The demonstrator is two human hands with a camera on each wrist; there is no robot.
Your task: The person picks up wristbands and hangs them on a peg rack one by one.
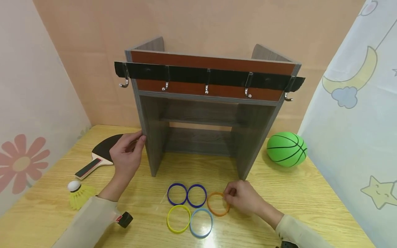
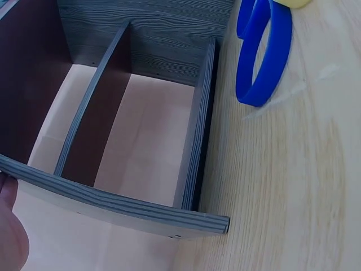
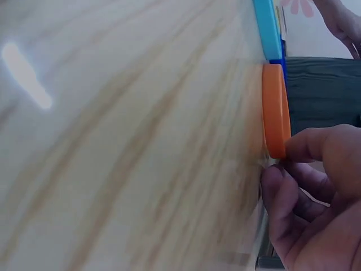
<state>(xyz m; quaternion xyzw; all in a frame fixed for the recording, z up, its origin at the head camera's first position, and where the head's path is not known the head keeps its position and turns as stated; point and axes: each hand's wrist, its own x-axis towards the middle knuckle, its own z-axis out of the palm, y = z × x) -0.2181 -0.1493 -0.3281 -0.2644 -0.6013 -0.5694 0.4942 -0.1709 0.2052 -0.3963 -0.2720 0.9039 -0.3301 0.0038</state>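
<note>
An orange silicone wristband (image 1: 208, 206) lies on the table; my right hand (image 1: 243, 198) pinches its right edge. In the right wrist view, fingertips (image 3: 299, 148) meet the end of that band. To its left are two dark blue wristbands (image 1: 168, 196), a yellow one (image 1: 168, 220) and a light blue one (image 1: 212, 224). Behind them stands a grey wooden shelf unit (image 1: 149, 151) with a black hook rail (image 1: 186, 73) across its front top. My left hand (image 1: 128, 151) touches the outer side of its left panel with the fingertips; the left wrist view shows only part of this hand.
Several silver hooks (image 1: 206, 90) hang along the rail, bearing nothing. A green ball (image 1: 286, 149) sits right of the unit. On the left lie a table tennis bat (image 1: 100, 160) and a yellow shuttlecock (image 1: 80, 196). Walls enclose the table's back and sides.
</note>
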